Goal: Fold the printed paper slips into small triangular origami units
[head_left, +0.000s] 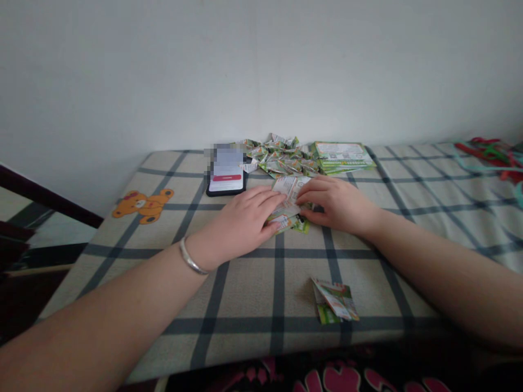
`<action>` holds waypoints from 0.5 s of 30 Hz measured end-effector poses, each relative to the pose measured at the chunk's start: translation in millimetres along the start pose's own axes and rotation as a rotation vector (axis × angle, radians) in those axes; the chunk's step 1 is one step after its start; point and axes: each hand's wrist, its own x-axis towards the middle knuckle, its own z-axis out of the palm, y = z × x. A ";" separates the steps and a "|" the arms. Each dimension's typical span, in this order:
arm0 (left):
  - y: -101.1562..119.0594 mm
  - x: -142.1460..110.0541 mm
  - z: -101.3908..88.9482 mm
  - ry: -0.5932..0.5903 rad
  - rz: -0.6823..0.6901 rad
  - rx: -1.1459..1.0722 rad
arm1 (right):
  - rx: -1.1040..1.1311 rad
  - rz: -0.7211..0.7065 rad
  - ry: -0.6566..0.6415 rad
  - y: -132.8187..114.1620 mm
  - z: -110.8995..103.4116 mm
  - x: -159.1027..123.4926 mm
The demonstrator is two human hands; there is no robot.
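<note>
In the middle of the table lies a partly folded printed leaflet point(291, 189), white and green with small text. My left hand point(247, 218), a silver bangle at its wrist, grips its left side, fingers over the top and thumb at the near edge. On the right side, my right hand point(337, 204) holds the leaflet with curved fingers and thumb close together. Some of the paper is hidden under my fingers. Nearer to me rests a small folded paper piece point(335, 300), apart from both hands.
Behind the leaflet is a pile of folded paper pieces point(286, 155), with a stack of flat leaflets point(343, 155) to its right. A phone point(225, 177) with a lit screen is at left. Colourful strips point(486, 152) lie far right on the checked tablecloth point(253, 288). A wall point(261, 71) stands behind.
</note>
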 end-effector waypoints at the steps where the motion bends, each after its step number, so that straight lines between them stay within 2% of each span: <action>1: 0.3 -0.2 -0.4 -0.001 -0.003 -0.005 | 0.013 -0.004 0.003 -0.5 0.5 0.3; 10: -0.1 0.3 -2.0 -0.048 -0.059 -0.131 | 0.093 0.002 -0.002 -3.7 3.0 1.8; 15: -2.8 0.8 -1.1 0.022 -0.059 -0.178 | 0.145 0.053 0.023 -1.9 5.7 1.5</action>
